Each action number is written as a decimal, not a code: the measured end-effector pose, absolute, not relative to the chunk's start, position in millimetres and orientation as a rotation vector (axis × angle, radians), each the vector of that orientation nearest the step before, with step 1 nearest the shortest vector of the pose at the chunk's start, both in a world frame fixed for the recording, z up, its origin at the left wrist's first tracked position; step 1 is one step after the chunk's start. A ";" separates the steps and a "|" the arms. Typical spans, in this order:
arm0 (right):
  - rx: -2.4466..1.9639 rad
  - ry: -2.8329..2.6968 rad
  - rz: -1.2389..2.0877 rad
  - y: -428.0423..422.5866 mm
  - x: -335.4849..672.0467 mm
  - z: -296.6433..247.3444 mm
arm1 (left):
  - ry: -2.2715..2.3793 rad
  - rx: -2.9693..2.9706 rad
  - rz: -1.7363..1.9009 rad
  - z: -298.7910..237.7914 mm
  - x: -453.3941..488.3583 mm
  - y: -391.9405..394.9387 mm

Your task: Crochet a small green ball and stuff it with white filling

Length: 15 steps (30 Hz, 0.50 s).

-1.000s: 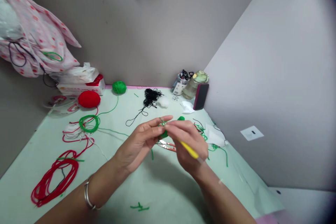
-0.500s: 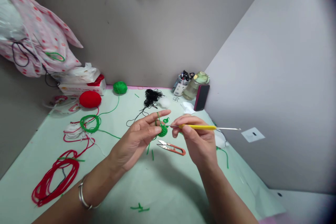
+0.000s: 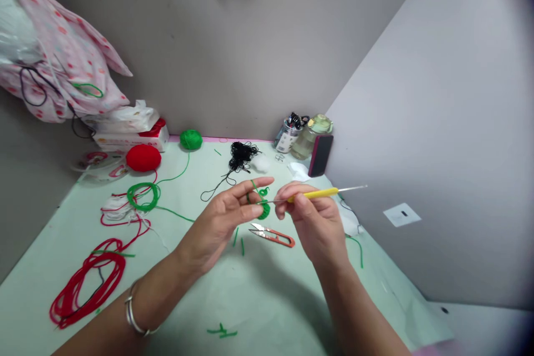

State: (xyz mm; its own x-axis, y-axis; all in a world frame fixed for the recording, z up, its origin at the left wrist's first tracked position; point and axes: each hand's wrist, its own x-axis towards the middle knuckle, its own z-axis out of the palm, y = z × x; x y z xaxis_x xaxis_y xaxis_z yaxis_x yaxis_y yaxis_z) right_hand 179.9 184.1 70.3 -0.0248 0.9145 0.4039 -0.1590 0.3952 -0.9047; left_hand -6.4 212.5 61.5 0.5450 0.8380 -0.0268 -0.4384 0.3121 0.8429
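**A:** What's at the left of the frame?

**B:** A coil of red yarn (image 3: 87, 281) lies at the lower left of the pale green tabletop (image 3: 258, 300). Above it are a green yarn loop (image 3: 142, 196) and a red yarn ball (image 3: 143, 157).

**A:** And in the middle?

**B:** The left hand (image 3: 221, 222) is there. Its forefinger is stretched out with a green strand over it, and the thumb and another finger pinch a small green crochet piece (image 3: 263, 210). The piece is held above the tabletop at the centre of the frame.

**A:** Anything under it?

**B:** Orange thread snips (image 3: 273, 235) lie flat on the tabletop just below both hands.

**A:** And further right?

**B:** The right hand (image 3: 317, 222) has its fingers pressed together, pinching a crochet hook (image 3: 315, 194) by the yellow handle. The metal tip points left and reaches the crochet piece, but I cannot tell whether it goes through a stitch. Up beyond that, a dark phone (image 3: 320, 154) leans in the corner.
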 end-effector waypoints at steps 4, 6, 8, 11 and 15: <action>-0.844 -1.432 0.857 183.1 175.1 63.2 | 0.548 1.010 0.933 59.5 -1.3 207.5; -0.848 -1.417 0.847 183.4 175.5 61.6 | 0.541 1.031 0.924 60.5 -1.5 207.1; -0.837 -1.366 0.876 184.2 177.2 61.2 | 0.514 1.032 0.907 61.7 -2.5 207.8; -0.837 -1.278 0.949 185.9 178.8 60.9 | 0.507 0.992 0.925 61.8 -3.5 209.7; -0.825 -1.221 0.996 186.1 177.6 60.0 | 0.548 0.957 0.934 59.6 -4.3 210.6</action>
